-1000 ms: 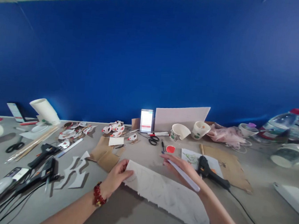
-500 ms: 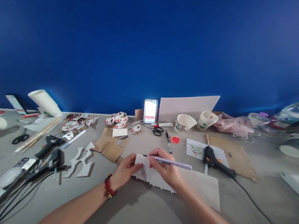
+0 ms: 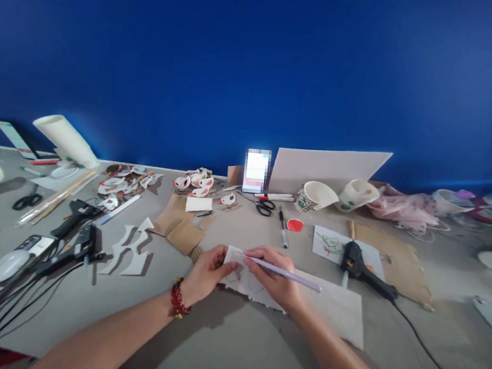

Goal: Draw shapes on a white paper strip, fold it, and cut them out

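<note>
the grey worktop (image 3: 231,350) spreads before you under a deep blue wall (image 3: 256,65), strewn with craft bits. on it, straight ahead of you, lies the white rectangular sheet of paper (image 3: 330,309), flat, its long axis running from your left, slightly farther away, to your right, nearer you; the near edge looks ragged. your left hand (image 3: 208,273), with a red bead bracelet (image 3: 178,299) at the wrist, presses the sheet's left end, fingers (image 3: 226,260) curled down on the corner and closed on the paper. your right hand (image 3: 276,279) rests on the sheet just beside it, fingers pinched tight around a slim pale lilac pen (image 3: 283,273). the pen lies nearly level, tip pointing left onto the paper near your left fingers, tail pointing right. a black glue gun (image 3: 361,267) lies beyond the sheet's right end.
</note>
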`<state>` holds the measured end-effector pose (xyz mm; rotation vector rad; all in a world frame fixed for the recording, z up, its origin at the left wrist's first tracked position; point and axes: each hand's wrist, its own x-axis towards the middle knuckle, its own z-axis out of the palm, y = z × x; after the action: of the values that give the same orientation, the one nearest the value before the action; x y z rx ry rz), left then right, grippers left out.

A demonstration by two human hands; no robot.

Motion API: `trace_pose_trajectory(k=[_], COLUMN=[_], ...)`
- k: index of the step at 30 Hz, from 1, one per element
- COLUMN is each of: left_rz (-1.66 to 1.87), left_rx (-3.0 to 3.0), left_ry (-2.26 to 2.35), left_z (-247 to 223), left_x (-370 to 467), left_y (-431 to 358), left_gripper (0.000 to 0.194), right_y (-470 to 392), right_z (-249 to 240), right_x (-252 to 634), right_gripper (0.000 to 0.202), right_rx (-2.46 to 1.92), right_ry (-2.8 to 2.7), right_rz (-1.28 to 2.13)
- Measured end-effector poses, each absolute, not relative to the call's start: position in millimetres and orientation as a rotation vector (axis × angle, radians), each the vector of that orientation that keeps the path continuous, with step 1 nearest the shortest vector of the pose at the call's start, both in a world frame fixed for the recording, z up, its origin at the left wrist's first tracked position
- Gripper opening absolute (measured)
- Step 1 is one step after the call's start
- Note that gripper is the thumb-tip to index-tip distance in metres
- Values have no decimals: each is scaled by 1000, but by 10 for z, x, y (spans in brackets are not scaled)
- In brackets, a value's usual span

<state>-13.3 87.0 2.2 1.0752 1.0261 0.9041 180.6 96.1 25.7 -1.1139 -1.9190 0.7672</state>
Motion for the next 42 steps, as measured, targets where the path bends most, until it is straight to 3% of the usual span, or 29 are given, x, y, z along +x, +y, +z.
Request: trace_pose_trajectory(k=[42], left_rz=[962], left_rx=[1155], left_ry=[1003], left_z=[-62], left_x=[-126], left_y=[828], left_gripper=[29], right_y=[1002], right_z=[237], right_x=[1812], right_gripper=[19], right_rx=[-1048], right_ry=[-2075], right_rz=[649])
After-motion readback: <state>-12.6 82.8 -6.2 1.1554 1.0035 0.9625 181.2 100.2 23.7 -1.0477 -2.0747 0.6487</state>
